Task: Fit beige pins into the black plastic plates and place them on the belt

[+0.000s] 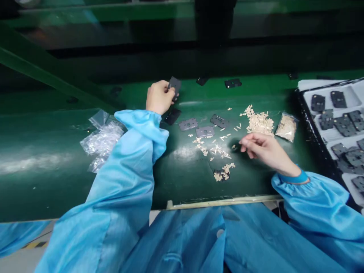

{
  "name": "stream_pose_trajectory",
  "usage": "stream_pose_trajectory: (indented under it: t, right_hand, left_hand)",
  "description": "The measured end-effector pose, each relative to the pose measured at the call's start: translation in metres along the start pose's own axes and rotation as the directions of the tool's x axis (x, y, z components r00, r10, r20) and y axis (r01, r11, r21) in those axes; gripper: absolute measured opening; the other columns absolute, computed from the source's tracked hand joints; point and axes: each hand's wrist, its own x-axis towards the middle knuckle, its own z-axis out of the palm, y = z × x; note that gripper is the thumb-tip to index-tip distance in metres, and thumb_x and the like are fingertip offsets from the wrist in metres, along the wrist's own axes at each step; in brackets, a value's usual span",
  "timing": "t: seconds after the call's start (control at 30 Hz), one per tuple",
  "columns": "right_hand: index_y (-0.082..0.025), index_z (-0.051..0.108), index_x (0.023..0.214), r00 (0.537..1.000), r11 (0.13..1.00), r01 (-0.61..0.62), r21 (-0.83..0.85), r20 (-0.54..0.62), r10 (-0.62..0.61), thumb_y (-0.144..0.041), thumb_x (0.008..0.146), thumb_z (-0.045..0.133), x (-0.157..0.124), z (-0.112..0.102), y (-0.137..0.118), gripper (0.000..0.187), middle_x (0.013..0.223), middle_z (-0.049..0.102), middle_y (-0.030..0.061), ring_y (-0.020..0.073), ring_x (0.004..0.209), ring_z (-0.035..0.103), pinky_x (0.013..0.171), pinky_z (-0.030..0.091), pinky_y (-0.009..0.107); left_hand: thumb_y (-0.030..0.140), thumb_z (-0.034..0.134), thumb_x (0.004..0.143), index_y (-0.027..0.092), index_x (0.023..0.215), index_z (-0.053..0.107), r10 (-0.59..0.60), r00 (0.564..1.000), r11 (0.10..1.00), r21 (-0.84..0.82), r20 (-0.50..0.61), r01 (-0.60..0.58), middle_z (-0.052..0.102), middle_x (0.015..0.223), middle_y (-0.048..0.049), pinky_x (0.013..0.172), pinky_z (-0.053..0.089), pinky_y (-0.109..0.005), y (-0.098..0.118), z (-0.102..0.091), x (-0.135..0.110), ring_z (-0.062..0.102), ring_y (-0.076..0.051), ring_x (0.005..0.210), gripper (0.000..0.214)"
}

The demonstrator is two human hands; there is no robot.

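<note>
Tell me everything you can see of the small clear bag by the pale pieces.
The small clear plastic bag is a roughly rectangular, glossy pouch packed with many tiny pale beige pieces. It lies flat on the green surface, beside the loose pile, left of the tray. Nothing else visibly touches it.

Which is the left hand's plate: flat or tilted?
Tilted: the left hand pinches the dark plate by one edge, above the green bench.

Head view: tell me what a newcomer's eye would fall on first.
The bright blue sleeves stand out first, reaching across a green work surface. Centre, a scatter of pale small pieces lies by the open right hand, while the left hand grips a dark plate at the far side. At right sits a tray of dark plates.
</note>
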Motion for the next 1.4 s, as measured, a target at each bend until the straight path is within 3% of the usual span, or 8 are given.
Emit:
stream_pose_trajectory:
  t: [0.13, 0.27, 0.37, 0.57, 0.83, 1.07, 1.2, 1.4]
  right_hand:
    - [-0.019, 0.072, 0.088, 0.997, 0.995, -0.026, -0.094, 0.065, 0.033, -0.057, 0.084, 0.077, -0.015, -0.004, 0.015, 0.038, 0.072, 0.07, 0.0038, 0.0126, 0.056, 0.056, 0.051, 0.045, 0.026]
    - [-0.022, 0.075, 0.093, 0.975, 0.945, 0.131, -0.299, 0.214, -0.067, -0.049, 0.092, 0.072, -0.019, 0.007, 0.02, 0.027, 0.078, 0.07, 0.004, 0.016, 0.065, 0.06, 0.06, 0.047, 0.029]
    - [-0.024, 0.075, 0.095, 0.941, 0.856, 0.289, -0.429, 0.291, -0.172, -0.038, 0.097, 0.066, -0.021, 0.013, 0.018, 0.017, 0.092, 0.072, 0.0057, 0.0183, 0.072, 0.063, 0.068, 0.049, 0.033]
    - [-0.023, 0.071, 0.103, 0.921, 0.768, 0.37, -0.523, 0.312, -0.232, -0.03, 0.102, 0.057, -0.029, 0.018, 0.022, 0.016, 0.105, 0.067, 0.0096, 0.0252, 0.094, 0.067, 0.087, 0.053, 0.04]
    - [-0.023, 0.065, 0.093, 0.939, 0.819, 0.289, -0.496, 0.312, -0.142, -0.033, 0.1, 0.059, -0.027, 0.006, 0.008, 0.014, 0.094, 0.066, 0.0074, 0.0211, 0.078, 0.062, 0.072, 0.05, 0.036]
    - [-0.023, 0.061, 0.094, 0.975, 0.973, 0.22, -0.07, 0.047, -0.217, -0.048, 0.095, 0.068, 0.018, 0.05, -0.014, 0.026, 0.087, 0.067, 0.004, 0.0168, 0.072, 0.06, 0.062, 0.049, 0.03]
    - [-0.022, 0.065, 0.102, 0.987, 0.953, 0.158, 0.257, -0.003, -0.163, -0.047, 0.085, 0.081, 0.043, 0.077, -0.013, 0.035, 0.084, 0.065, 0.0008, 0.0125, 0.067, 0.057, 0.061, 0.051, 0.027]
    - [-0.022, 0.065, 0.094, 0.997, 0.896, 0.08, 0.438, -0.024, -0.077, -0.048, 0.085, 0.08, 0.039, 0.093, -0.004, 0.031, 0.077, 0.07, 0.0007, 0.0154, 0.07, 0.067, 0.07, 0.058, 0.031]
  left_hand:
    - [0.03, 0.056, 0.1, 0.017, 0.107, 0.06, -0.155, 0.964, 0.949, -0.24, 0.215, 0.206, 0.078, 0.094, -0.0072, 0.051, 0.047, -0.022, 0.028, 0.031, -0.084, 0.064, -0.01, 0.057, 0.015]
    - [0.032, 0.058, 0.097, 0.018, 0.113, 0.057, -0.196, 0.883, 0.812, -0.435, 0.426, 0.39, 0.078, 0.101, -0.0105, 0.052, 0.052, -0.023, 0.047, 0.059, -0.149, 0.069, -0.013, 0.066, 0.022]
    - [0.033, 0.056, 0.096, 0.018, 0.118, 0.055, -0.184, 0.878, 0.806, -0.443, 0.441, 0.392, 0.077, 0.097, -0.0082, 0.049, 0.049, -0.023, 0.046, 0.068, -0.169, 0.066, -0.012, 0.062, 0.027]
    - [0.032, 0.059, 0.093, 0.018, 0.122, 0.055, -0.147, 0.893, 0.84, -0.422, 0.425, 0.34, 0.075, 0.094, -0.0061, 0.049, 0.045, -0.021, 0.037, 0.07, -0.172, 0.061, -0.009, 0.06, 0.032]
    - [0.027, 0.061, 0.091, 0.018, 0.116, 0.056, -0.145, 0.886, 0.847, -0.407, 0.441, 0.341, 0.076, 0.094, -0.0056, 0.049, 0.044, -0.019, 0.041, 0.074, -0.176, 0.06, -0.008, 0.06, 0.027]
    - [0.038, 0.079, 0.081, 0.019, 0.111, 0.061, -0.163, 0.926, 0.838, -0.448, 0.339, 0.312, 0.072, 0.094, -0.0035, 0.051, 0.045, -0.02, 0.041, 0.08, -0.178, 0.058, -0.008, 0.059, 0.04]
    - [0.035, 0.081, 0.079, 0.02, 0.11, 0.062, -0.193, 0.966, 0.837, -0.484, 0.173, 0.254, 0.069, 0.092, -0.0008, 0.057, 0.048, -0.021, 0.032, 0.081, -0.173, 0.058, -0.008, 0.061, 0.04]
    - [0.036, 0.081, 0.079, 0.019, 0.103, 0.061, -0.22, 0.964, 0.835, -0.482, 0.152, 0.267, 0.071, 0.092, -0.0014, 0.065, 0.051, -0.023, 0.033, 0.078, -0.171, 0.062, -0.01, 0.067, 0.035]
